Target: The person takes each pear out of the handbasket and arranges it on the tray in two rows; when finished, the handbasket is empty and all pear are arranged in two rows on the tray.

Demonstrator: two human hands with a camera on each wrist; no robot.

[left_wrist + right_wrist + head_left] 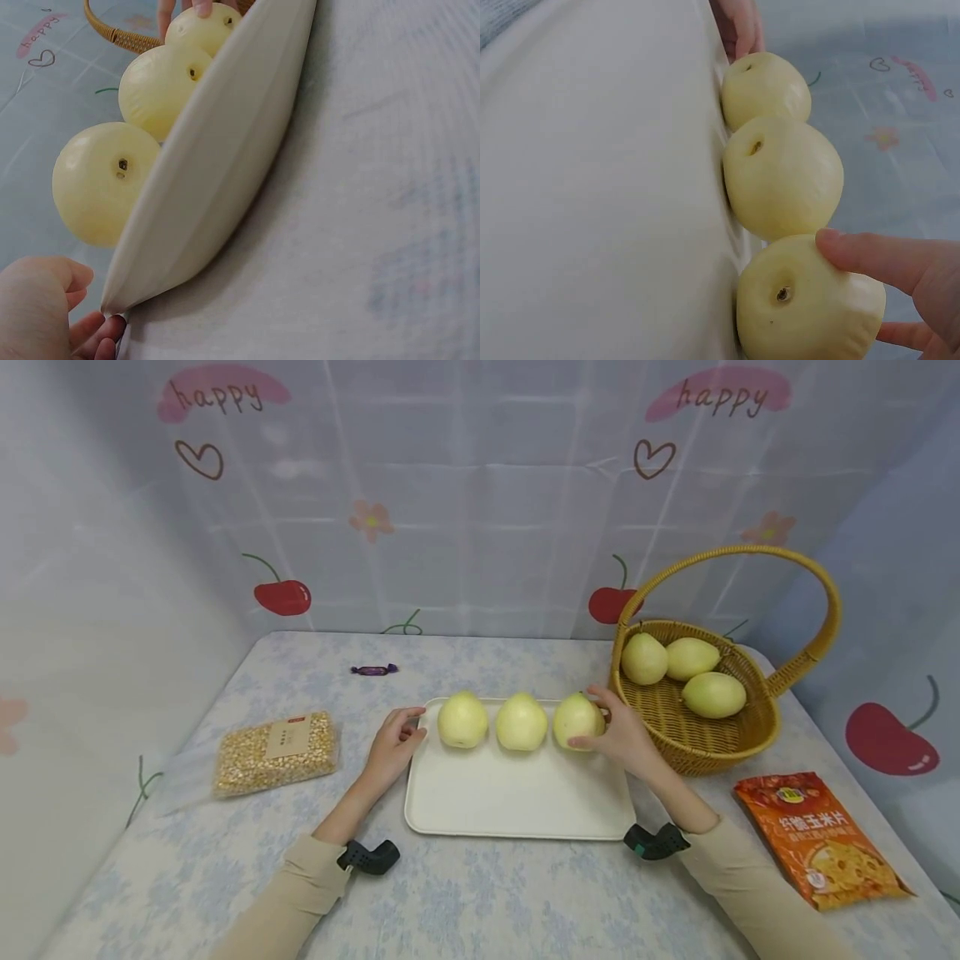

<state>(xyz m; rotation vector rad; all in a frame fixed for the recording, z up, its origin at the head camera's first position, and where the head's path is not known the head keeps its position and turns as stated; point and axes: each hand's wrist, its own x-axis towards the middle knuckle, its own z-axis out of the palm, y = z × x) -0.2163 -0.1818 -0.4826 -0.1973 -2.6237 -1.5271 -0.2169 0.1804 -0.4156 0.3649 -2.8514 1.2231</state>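
Observation:
Three pale yellow-green pears stand in a row along the far side of a white tray [517, 802]: a left pear [462, 720], a middle pear [521, 722] and a right pear [577, 723]. My right hand [628, 739] holds the right pear, thumb on its near side and fingers behind it. In the right wrist view the thumb [870, 251] lies against that pear [810, 307]. My left hand [393, 743] is at the tray's far left corner, its loosely bent fingertips [112, 328] touching the rim. No pear is in the left hand.
A wicker basket [697, 760] with a tall handle holds three more pears at the right. Nearer lies an orange snack bag [821, 843]. On the left lie a clear bag of corn kernels [277, 756] and a purple-wrapped candy [374, 670]. A printed curtain [480, 527] hangs behind the table.

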